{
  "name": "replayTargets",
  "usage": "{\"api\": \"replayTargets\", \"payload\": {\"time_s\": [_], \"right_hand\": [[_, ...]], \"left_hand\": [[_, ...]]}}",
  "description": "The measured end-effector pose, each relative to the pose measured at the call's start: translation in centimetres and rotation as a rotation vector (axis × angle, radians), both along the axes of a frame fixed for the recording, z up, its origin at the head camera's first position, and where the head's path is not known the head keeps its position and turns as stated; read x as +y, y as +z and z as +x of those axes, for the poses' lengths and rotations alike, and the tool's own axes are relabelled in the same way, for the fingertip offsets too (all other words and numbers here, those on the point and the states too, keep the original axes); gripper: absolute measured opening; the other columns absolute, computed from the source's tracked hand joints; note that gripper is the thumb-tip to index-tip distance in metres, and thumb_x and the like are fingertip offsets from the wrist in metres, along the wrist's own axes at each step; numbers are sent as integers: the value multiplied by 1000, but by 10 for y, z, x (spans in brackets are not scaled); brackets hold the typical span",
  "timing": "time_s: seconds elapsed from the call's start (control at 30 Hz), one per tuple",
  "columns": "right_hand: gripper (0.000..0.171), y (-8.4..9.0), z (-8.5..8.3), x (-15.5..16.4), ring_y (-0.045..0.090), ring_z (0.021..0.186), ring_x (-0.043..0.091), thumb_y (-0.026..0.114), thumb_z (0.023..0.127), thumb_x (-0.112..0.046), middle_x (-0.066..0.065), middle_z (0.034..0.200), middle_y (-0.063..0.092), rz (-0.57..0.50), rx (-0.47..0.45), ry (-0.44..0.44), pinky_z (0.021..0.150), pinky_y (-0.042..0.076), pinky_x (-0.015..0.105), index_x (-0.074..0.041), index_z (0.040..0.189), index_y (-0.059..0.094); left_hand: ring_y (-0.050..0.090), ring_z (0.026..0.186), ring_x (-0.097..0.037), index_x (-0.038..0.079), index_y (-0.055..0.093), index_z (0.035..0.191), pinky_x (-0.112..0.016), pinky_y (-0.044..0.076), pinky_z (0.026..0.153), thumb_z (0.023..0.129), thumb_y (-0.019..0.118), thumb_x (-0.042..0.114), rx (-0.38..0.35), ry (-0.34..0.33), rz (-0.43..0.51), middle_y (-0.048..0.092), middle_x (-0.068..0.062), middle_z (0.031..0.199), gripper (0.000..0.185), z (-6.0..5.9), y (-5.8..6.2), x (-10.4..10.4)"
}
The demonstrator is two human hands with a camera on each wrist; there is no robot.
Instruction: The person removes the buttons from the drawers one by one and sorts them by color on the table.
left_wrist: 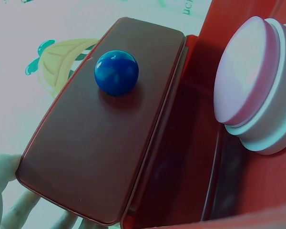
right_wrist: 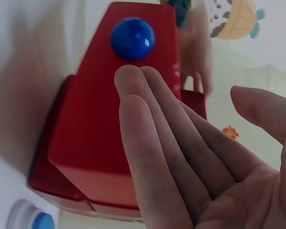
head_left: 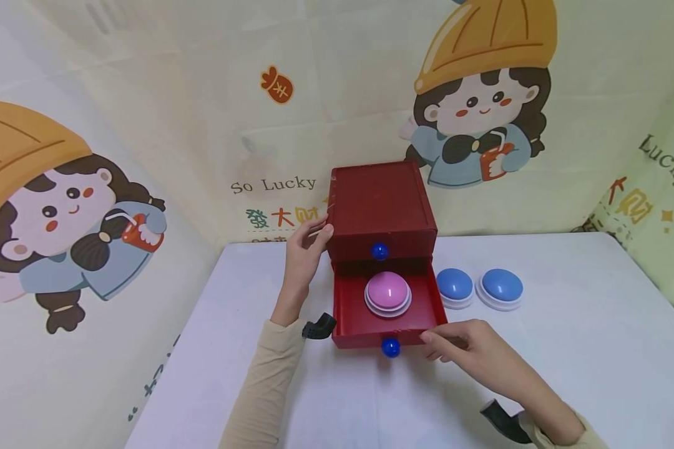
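A dark red two-drawer box (head_left: 379,202) stands on the table with its lower drawer (head_left: 348,324) pulled out. Inside that drawer sits a pink push button (head_left: 387,290) on a white base. Each drawer front has a blue ball knob, the upper knob (head_left: 379,251) and the lower knob (head_left: 390,348). My left hand (head_left: 305,255) rests against the box's left side, thumb near the front corner, fingers fairly straight. At the drawer's front right corner is my right hand (head_left: 472,352); its fingers (right_wrist: 140,129) are straight, the thumb apart from them in the right wrist view.
Two blue push buttons on white bases, a nearer-to-box one (head_left: 455,288) and an outer one (head_left: 501,289), stand right of the drawer. The white table (head_left: 247,274) meets a cartoon-printed cloth backdrop (head_left: 342,93) behind the box. Black straps show at both wrists.
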State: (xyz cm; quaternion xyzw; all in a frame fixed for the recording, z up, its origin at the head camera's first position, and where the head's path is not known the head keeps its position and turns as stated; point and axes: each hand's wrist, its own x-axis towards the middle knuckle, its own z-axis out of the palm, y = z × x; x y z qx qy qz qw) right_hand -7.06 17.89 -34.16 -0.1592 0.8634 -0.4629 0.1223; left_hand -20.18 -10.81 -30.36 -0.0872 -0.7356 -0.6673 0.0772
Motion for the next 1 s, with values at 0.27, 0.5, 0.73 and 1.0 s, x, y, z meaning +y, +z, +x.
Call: {"api": "replayTargets", "payload": {"time_s": [0.27,0.5,0.73,1.0], "right_hand": [[36,14,-2,10,70,85,4,65,95,-39,-9,94,75,20,28,-43,76,58,22,-11,117,73],[35,22,-5,13,69,91,7,69,93,-38,-5,107,74,48,101,-63,73,57,20,-17,122,71],[36,27,-9,13,69,94,10,71,91,-40,-4,108,73,68,136,-84,73,56,21,-19,120,72],[32,26,-17,13,70,96,12,73,90,-33,1,116,71,11,209,-49,76,57,21,-21,120,71]], "left_hand": [[62,119,-28,5,57,137,-36,54,97,99,61,20,-3,5,-1,60,-14,132,42,1,1,-1],[63,117,-27,6,58,136,-35,54,97,98,62,22,2,-2,-4,61,-13,131,42,2,2,-1],[63,116,-25,13,62,134,-37,54,97,97,64,28,18,-5,9,62,-10,128,40,-6,-9,-3],[64,115,-21,21,63,132,-34,56,93,95,66,35,51,5,4,63,-3,127,39,-18,-27,-7]]}}
